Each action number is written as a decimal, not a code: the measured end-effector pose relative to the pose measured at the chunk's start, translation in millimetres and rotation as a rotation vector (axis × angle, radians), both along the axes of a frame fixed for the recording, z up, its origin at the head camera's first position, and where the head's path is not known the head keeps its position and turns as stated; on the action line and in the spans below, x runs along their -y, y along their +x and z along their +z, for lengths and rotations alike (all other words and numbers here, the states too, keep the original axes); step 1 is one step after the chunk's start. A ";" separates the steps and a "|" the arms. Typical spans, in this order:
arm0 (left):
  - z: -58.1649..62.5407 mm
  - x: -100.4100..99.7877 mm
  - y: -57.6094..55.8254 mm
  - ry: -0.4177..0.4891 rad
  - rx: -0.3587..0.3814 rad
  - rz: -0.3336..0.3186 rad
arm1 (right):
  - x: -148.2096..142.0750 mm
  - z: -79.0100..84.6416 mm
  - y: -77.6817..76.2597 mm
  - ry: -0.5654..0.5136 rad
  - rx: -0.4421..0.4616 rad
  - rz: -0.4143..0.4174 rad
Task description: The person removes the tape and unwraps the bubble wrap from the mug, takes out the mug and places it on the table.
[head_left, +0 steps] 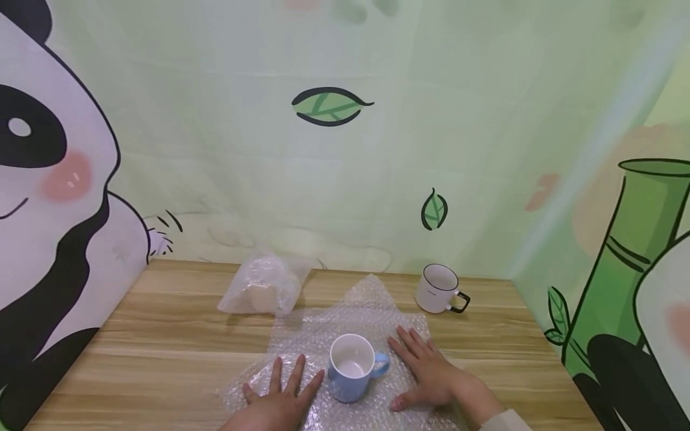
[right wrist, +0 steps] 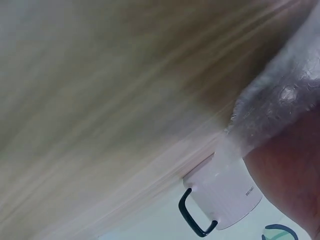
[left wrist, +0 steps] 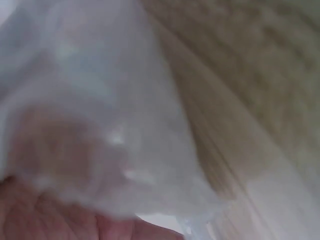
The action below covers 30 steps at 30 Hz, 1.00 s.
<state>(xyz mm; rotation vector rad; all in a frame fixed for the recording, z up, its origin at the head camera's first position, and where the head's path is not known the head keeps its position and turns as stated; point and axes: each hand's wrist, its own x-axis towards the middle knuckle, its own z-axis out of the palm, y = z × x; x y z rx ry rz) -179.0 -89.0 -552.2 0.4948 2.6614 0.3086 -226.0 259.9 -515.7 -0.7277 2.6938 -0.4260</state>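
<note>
A light blue mug (head_left: 349, 383) with a white inside stands upright on a sheet of bubble wrap (head_left: 307, 335), its handle toward the right. To the left of the mug, my left hand (head_left: 277, 404) rests on the sheet with its fingers spread. On the right side my right hand (head_left: 428, 374) lies on the sheet, fingers apart, near the mug's handle but not touching it. The right wrist view shows a bubble wrap edge (right wrist: 280, 100) beside that hand. In the left wrist view, blurred clear wrap (left wrist: 100, 100) covers part of the left hand (left wrist: 65, 215).
At the back left of the wooden table (head_left: 178, 335) sits a bubble-wrapped bundle (head_left: 264, 287), its contents unclear. A white mug (head_left: 435, 293) with a black rim and black handle stands at the back right. A printed cloth (head_left: 242, 149) hangs behind the table.
</note>
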 end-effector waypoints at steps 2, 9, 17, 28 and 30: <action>5.9 -0.9 1.7 -0.007 0.005 -0.001 | -1.6 -1.7 4.3 0.013 -0.023 0.005; 36.7 -3.0 9.7 -0.052 0.068 -0.012 | -7.6 -6.7 16.3 0.016 -0.024 0.024; 2.5 0.9 6.8 -0.060 0.037 -0.051 | -16.6 -9.1 28.2 -0.008 0.010 0.013; 33.6 2.6 10.2 0.022 0.065 -0.053 | -24.6 -3.4 28.5 -0.062 -0.035 0.027; 48.4 5.1 12.0 0.066 0.058 -0.042 | -23.4 1.7 25.4 -0.073 -0.024 0.022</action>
